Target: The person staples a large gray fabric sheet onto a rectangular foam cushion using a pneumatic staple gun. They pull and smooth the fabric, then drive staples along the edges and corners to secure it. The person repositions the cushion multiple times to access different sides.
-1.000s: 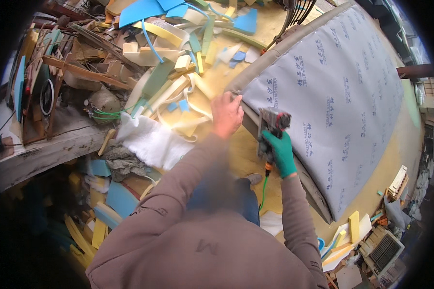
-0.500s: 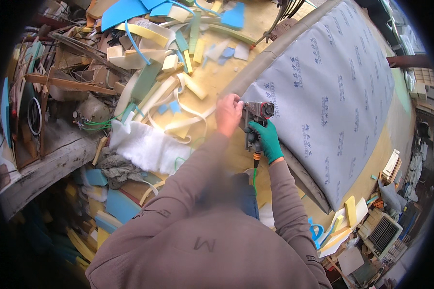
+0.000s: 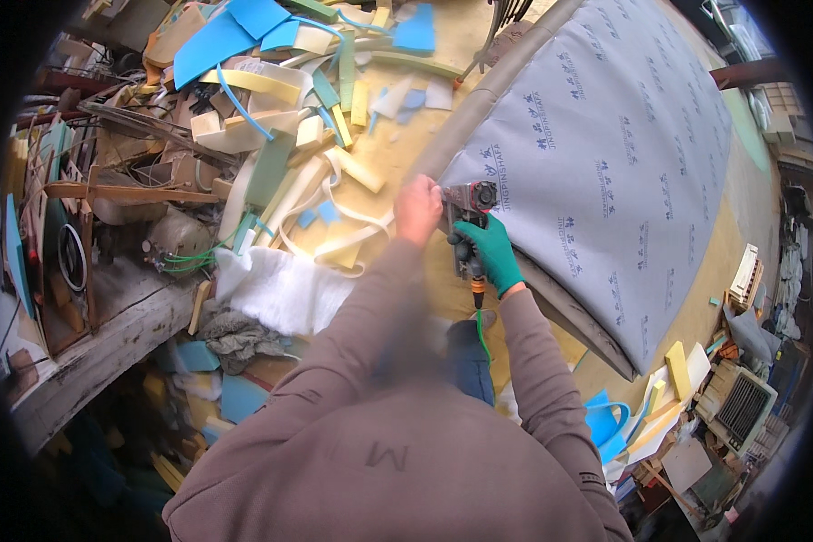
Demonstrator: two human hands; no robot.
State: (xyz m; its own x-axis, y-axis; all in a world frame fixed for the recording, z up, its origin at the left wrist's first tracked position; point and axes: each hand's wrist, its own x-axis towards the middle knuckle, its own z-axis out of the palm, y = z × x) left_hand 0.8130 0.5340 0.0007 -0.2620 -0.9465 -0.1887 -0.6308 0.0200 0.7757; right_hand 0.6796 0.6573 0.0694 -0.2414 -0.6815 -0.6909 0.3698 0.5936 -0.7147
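1. A dark tool [image 3: 466,197] with red on it is held in the green-gloved right hand [image 3: 490,248].
2. Just left of this grip, the bare left hand [image 3: 418,210] is placed at the brown edge [image 3: 506,77] of a big grey cloth [image 3: 596,163].
3. The cloth is spread to the right of the grip.
4. Below the grip, a green hose [image 3: 481,336] is joined on.
5. Farther left, white fluff [image 3: 285,289] and foam bits [image 3: 212,47] are strewn about.
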